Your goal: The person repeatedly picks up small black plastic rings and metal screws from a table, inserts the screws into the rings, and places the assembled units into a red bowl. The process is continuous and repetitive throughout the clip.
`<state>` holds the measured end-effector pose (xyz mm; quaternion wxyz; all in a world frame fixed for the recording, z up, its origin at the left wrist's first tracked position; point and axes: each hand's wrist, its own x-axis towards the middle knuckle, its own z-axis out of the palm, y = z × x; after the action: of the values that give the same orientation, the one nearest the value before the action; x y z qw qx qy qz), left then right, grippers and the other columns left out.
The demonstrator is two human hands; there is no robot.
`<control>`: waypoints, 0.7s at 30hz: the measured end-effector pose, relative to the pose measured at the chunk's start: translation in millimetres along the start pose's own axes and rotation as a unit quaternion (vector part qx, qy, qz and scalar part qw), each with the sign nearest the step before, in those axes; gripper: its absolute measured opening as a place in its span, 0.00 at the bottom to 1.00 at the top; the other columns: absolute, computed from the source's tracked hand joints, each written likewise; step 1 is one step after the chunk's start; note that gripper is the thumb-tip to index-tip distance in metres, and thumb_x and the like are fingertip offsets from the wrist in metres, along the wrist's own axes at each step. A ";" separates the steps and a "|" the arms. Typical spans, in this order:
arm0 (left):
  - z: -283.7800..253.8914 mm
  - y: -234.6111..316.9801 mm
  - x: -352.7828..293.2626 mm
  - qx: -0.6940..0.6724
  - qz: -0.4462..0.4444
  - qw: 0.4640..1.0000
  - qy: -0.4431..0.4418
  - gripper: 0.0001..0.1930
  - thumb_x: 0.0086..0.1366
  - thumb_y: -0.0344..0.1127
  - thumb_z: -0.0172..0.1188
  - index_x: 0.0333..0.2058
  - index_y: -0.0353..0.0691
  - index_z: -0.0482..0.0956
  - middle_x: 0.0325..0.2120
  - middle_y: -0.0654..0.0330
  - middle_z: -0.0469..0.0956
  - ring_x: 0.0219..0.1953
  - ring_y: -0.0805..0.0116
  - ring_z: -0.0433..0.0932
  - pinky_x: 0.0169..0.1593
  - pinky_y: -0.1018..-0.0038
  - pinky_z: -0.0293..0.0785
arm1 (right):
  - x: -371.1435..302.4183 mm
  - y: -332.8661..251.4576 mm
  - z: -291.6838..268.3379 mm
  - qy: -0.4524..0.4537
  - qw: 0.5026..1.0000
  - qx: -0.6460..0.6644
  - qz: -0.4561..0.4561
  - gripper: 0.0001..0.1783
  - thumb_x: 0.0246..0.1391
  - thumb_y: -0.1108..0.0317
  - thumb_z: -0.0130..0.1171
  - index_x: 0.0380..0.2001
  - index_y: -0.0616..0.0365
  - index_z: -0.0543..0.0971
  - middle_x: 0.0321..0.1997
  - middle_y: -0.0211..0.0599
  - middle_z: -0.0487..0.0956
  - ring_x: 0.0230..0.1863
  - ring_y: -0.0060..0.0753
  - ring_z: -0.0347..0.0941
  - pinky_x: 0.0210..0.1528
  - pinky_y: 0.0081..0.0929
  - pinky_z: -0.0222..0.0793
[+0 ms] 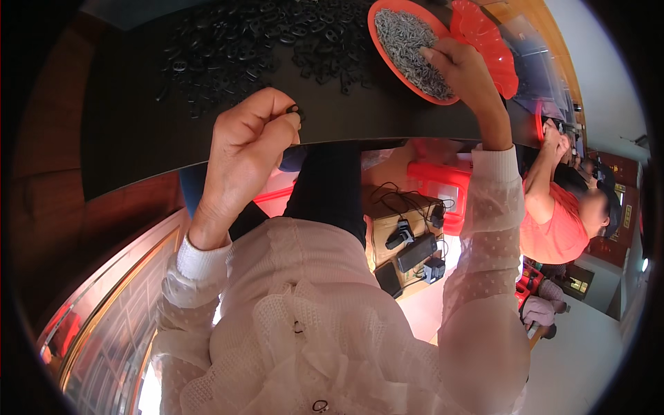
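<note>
Bare tabletop (346,119) runs between left hand (247,142) and red bowl (378,38); black parts (228,48) crowd beyond.

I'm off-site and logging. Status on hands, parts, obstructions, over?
Left fingers pinching small black part. Right fingers over small grey pieces in orange bowl; grip unclear. Nothing seen blocking either.

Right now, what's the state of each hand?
Left hand: closed, holding a small black part.
Right hand: curled over the grey screws; whether it grips any cannot be told.

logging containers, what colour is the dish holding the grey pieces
Orange-red; the dish shows best in the head view.
</note>
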<state>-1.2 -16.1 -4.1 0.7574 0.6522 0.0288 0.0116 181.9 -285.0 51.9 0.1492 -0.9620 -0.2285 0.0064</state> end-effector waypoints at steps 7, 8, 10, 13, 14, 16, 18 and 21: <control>0.2 1.4 0.6 0.000 -0.013 1.000 0.002 0.05 0.62 0.26 0.50 0.29 0.36 0.75 0.20 0.67 0.73 0.17 0.86 0.63 0.21 0.85 0.55 | -1.9 8.4 3.5 0.049 0.994 0.083 -0.048 0.12 0.54 0.64 0.58 0.30 0.64 0.77 0.22 0.43 0.74 0.23 0.36 0.70 0.30 0.30 0.65; -0.2 2.3 1.0 0.000 -0.013 1.000 0.003 0.05 0.62 0.26 0.50 0.29 0.36 0.75 0.20 0.67 0.73 0.17 0.86 0.63 0.21 0.85 0.55 | -1.4 10.4 4.7 0.052 0.994 0.085 -0.047 0.12 0.54 0.64 0.58 0.30 0.64 0.76 0.22 0.43 0.74 0.23 0.35 0.70 0.30 0.30 0.65; 0.0 2.2 1.6 -0.003 -0.014 1.000 0.004 0.05 0.62 0.26 0.50 0.29 0.36 0.75 0.20 0.67 0.73 0.17 0.86 0.63 0.21 0.85 0.55 | -1.2 10.9 6.5 0.055 0.994 0.087 -0.042 0.11 0.53 0.65 0.58 0.29 0.64 0.76 0.22 0.42 0.75 0.24 0.34 0.70 0.30 0.30 0.65; 0.2 0.9 1.9 -0.007 -0.004 1.000 0.007 0.05 0.62 0.26 0.50 0.29 0.35 0.75 0.20 0.67 0.73 0.17 0.86 0.63 0.21 0.85 0.54 | -3.2 4.7 7.4 0.059 0.994 0.087 -0.034 0.10 0.53 0.65 0.58 0.29 0.63 0.76 0.23 0.41 0.75 0.25 0.34 0.71 0.31 0.30 0.66; 1.3 0.1 2.8 -0.014 0.005 1.000 0.014 0.05 0.62 0.25 0.51 0.28 0.35 0.75 0.19 0.68 0.72 0.17 0.87 0.61 0.20 0.85 0.54 | -3.6 2.6 8.1 0.063 0.994 0.086 -0.032 0.11 0.53 0.65 0.57 0.30 0.63 0.76 0.23 0.41 0.76 0.25 0.34 0.72 0.31 0.30 0.66; 3.1 -2.0 3.6 -0.025 0.024 0.999 0.032 0.04 0.60 0.24 0.52 0.26 0.35 0.74 0.17 0.70 0.70 0.16 0.88 0.59 0.18 0.85 0.52 | -1.6 0.0 10.5 0.070 0.994 0.082 -0.030 0.11 0.53 0.64 0.57 0.31 0.63 0.77 0.23 0.43 0.76 0.26 0.36 0.73 0.32 0.31 0.67; 2.6 -1.7 3.4 -0.026 0.018 0.999 0.030 0.04 0.60 0.24 0.53 0.26 0.35 0.74 0.17 0.70 0.70 0.16 0.88 0.59 0.18 0.85 0.52 | 0.9 0.2 10.4 0.080 0.994 0.072 -0.025 0.12 0.54 0.63 0.55 0.32 0.63 0.77 0.23 0.45 0.76 0.26 0.40 0.74 0.33 0.32 0.67; 2.7 -2.6 4.0 -0.023 0.023 0.999 0.029 0.03 0.60 0.24 0.53 0.27 0.35 0.74 0.17 0.70 0.70 0.16 0.88 0.59 0.18 0.85 0.52 | 2.7 4.9 13.1 0.090 0.994 0.044 -0.053 0.14 0.56 0.62 0.54 0.34 0.63 0.78 0.24 0.48 0.76 0.27 0.46 0.73 0.33 0.35 0.67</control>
<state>2.8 -19.0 -6.3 0.7706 0.6344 0.0352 0.0490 185.4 -284.2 38.1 0.2116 -0.9377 -0.2644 -0.0778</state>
